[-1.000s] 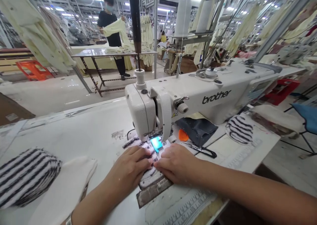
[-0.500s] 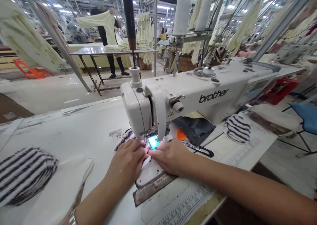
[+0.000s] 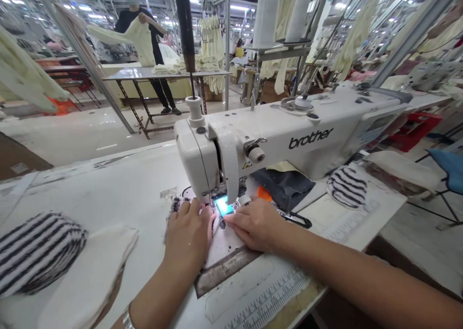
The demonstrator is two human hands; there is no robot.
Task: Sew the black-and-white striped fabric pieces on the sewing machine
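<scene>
My left hand (image 3: 190, 230) is closed on a fuzzy black-and-white piece of fabric (image 3: 174, 207), left of the needle area of a white sewing machine (image 3: 267, 136). Most of this fabric lies hidden under my fingers. On the right side of the brightly lit presser foot area, my right hand (image 3: 256, 223) rests low with its fingers pressed together. Its fingertips are close to the fabric's edge; whether they pinch anything is hidden. The needle itself cannot be made out.
Left on the table (image 3: 144, 170) lie striped fuzzy pieces (image 3: 39, 252) and a cream piece (image 3: 90, 271). Under the machine arm are dark cloth (image 3: 285, 189), an orange item (image 3: 264, 193) and black-handled snips (image 3: 298, 220). Another striped piece (image 3: 347, 187) lies right. A person (image 3: 157, 54) holds a pale garment behind.
My left hand has shifted slightly left and its fingers have moved apart from my right fingertips, which have drawn slightly right. The person behind has moved left with the garment.
</scene>
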